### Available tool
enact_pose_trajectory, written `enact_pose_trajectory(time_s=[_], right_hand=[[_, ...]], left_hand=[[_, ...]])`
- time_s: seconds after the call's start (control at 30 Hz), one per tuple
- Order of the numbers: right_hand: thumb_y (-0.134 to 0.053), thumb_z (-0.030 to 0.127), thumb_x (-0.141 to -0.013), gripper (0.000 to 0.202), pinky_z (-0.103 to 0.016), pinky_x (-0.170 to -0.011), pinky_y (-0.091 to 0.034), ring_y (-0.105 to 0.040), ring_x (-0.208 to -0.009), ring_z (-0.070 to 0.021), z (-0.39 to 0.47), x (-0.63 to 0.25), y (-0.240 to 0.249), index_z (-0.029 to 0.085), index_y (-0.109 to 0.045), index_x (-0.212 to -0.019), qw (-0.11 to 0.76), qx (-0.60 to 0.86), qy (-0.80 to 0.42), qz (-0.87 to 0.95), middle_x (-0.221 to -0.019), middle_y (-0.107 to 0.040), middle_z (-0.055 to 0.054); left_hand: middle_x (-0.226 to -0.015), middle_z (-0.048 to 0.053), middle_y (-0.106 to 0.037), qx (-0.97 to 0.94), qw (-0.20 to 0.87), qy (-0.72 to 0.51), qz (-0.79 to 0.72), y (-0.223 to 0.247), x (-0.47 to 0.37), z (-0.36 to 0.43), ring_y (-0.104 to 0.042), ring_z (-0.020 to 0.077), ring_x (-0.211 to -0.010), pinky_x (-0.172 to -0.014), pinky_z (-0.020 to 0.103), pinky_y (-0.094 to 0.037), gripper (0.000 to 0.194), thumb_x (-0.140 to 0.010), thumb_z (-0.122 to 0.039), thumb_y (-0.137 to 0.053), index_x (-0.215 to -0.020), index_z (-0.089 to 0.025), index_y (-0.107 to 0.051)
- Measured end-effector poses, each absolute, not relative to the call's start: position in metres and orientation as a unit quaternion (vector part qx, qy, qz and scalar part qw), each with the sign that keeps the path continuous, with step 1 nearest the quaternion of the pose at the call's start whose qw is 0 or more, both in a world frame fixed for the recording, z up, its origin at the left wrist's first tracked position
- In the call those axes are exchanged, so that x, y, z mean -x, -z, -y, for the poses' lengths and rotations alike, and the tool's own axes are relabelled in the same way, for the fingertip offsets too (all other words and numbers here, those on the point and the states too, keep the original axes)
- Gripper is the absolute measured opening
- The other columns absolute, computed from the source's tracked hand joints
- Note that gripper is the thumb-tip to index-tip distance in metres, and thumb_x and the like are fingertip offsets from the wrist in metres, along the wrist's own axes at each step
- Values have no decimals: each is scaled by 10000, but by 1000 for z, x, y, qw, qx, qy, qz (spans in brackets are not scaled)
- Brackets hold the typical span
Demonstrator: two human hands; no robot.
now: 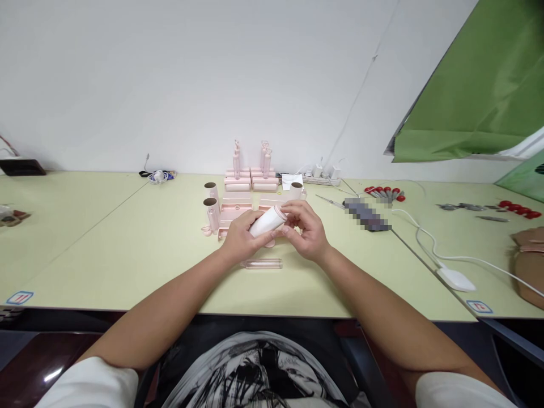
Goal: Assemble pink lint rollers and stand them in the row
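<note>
My left hand (242,235) is wrapped round a white lint roller (266,222) with a pink end, held tilted above the table. At its upper right end, my right hand (306,229) has its fingers curled against the pink rim. Below the hands a clear, pinkish tube (263,264) lies flat on the table. Behind my left hand are a pink open case (236,208) and two upright rolls with brown cardboard cores, the nearer roll (211,214) standing beside the case. Another upright roll (296,191) stands behind my right hand, which partly hides it.
Stacked pink cases (238,184) with upright pink handles (267,161) stand against the wall. To the right lie a pixelated dark object (366,214), red-handled tools (385,194), and a white cable with a white plug block (457,279). A coiled cable (158,177) lies back left.
</note>
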State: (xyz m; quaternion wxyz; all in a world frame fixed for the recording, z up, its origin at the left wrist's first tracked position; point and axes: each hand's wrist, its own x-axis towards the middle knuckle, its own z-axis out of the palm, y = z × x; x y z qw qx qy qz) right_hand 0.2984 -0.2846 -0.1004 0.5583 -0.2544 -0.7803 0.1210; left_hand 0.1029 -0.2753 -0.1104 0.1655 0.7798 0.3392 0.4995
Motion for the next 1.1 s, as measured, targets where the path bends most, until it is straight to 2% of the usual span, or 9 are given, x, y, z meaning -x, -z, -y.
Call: enact_pose_trajectory(time_s=[0.8,1.1], right_hand=[[-631,267,-867,215,-316,-581,-487,-544,-709,-151,280,-300,103,243,-603,-1079,559,260,-131,777,-1118,-552,-97],[-627,296,-870,198,-323,-606,-516,-588,-808,-186,279,-301,104,236,-594,-1056,557,267,-130,776,-1119,-561,-105]], left_hand=[[-976,42,-709,-780,169,-496,-343,110,-102,276,-643,190,-859,-774,323,-511,377,-778,-402,-741,-1088,-201,-665],[-982,42,-707,-780,178,-496,-337,111,-102,276,-640,188,-865,-779,323,-510,378,-775,-388,-746,-1097,-206,-665]])
